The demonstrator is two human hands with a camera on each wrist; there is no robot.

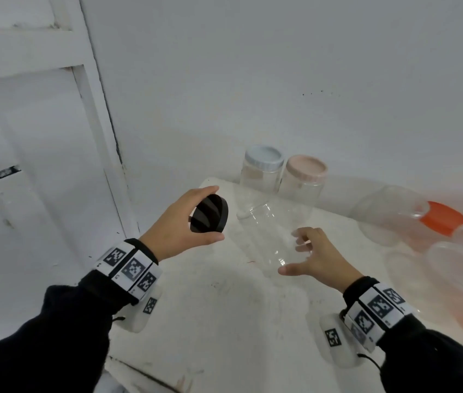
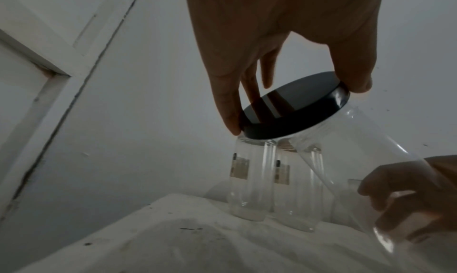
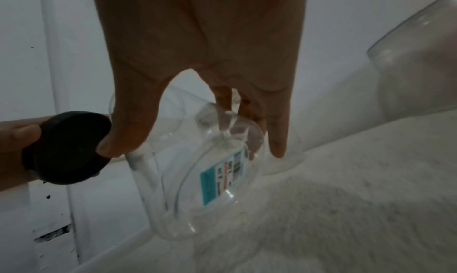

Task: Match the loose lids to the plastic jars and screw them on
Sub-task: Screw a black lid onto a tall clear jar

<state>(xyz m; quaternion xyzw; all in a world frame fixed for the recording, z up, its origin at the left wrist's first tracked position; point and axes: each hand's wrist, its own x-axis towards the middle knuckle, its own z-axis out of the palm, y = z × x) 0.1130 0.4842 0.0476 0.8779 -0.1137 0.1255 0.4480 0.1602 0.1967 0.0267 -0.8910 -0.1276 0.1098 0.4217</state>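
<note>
My left hand (image 1: 216,214) pinches a black round lid (image 1: 209,215) by its rim, held on edge above the table. Just right of it, a clear lidless plastic jar (image 1: 267,239) is tilted with its mouth toward the lid, and my right hand (image 1: 291,252) grips it near its base. In the left wrist view the lid (image 2: 284,124) sits at the jar (image 2: 358,169) mouth; contact cannot be told. The right wrist view shows the jar's base with a teal label (image 3: 222,179), gripped between thumb and fingers, and the lid (image 3: 66,148) to the left.
Two clear jars stand at the back of the white table (image 1: 224,321), one with a pale blue lid (image 1: 264,157), one with a pink lid (image 1: 306,168). Several clear jars (image 1: 389,214) and orange lids (image 1: 442,218) crowd the right side. A white door (image 1: 40,137) is on the left.
</note>
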